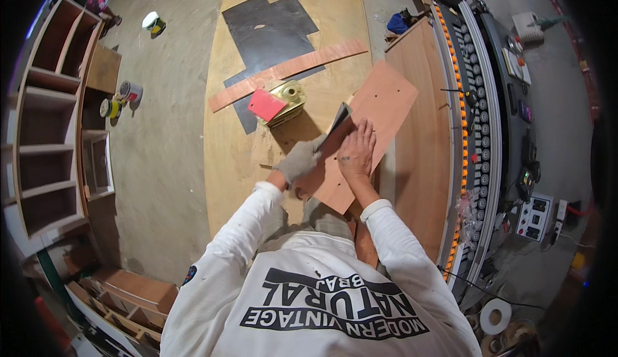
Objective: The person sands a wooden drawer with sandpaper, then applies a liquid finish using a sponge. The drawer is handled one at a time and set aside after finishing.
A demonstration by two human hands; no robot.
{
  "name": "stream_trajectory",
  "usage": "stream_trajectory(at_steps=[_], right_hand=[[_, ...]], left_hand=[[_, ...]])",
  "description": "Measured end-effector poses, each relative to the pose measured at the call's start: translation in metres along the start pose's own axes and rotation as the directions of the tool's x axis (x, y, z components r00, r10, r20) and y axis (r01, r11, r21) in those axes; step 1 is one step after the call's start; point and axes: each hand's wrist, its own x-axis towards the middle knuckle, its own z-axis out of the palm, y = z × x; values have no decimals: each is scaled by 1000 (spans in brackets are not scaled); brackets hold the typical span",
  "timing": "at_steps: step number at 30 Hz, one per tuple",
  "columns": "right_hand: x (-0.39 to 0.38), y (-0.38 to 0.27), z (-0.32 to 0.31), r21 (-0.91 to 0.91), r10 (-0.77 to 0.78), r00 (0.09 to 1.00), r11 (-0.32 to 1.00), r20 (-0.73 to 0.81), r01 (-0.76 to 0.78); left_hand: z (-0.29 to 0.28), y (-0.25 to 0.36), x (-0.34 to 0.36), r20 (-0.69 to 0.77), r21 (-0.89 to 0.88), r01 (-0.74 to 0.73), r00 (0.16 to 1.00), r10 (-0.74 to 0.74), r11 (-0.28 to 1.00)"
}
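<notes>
A reddish-brown wooden panel (385, 99) with several small dark holes lies slanted in front of me. My right hand (358, 151) is bare and rests flat on it, fingers stretched out. My left hand (301, 159), in a grey glove, is closed at the panel's left edge around the lower end of a thin dark sheet (339, 119). That sheet stands up along the edge; its lower part is hidden by the glove. Just beyond my left hand stands a gold metal can (291, 99) with a flat red piece (266, 104) on its top.
Under the can is a large plywood board (225, 157), bearing dark sheets (270, 38) and a long reddish wood strip (290, 67). To the right runs a roller machine (473, 125) beside a wooden board (421, 131). Shelving (48, 109) and paint cans (131, 92) stand at left.
</notes>
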Motion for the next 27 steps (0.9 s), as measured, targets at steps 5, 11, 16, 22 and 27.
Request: stream_trajectory(at_steps=[5, 11, 16, 22, 27], right_hand=[[-5, 6, 9, 63, -58, 996, 996, -69, 62], [-1, 7, 19, 25, -69, 990, 997, -125, 73], [-19, -1, -47, 745, -19, 945, 621, 327, -245], [-135, -87, -124, 804, -615, 640, 594, 461, -8], [-183, -87, -101, 631, -261, 824, 763, 503, -143]], left_hand=[[-1, -18, -94, 138, -5, 137, 981, -135, 991], [-15, -40, -241, 381, 61, 52, 922, -71, 997], [-64, -45, -275, 398, 398, 94, 879, -263, 913], [-75, 32, -201, 646, 515, -315, 754, -119, 797], [-72, 91, -116, 685, 455, -351, 725, -70, 818]])
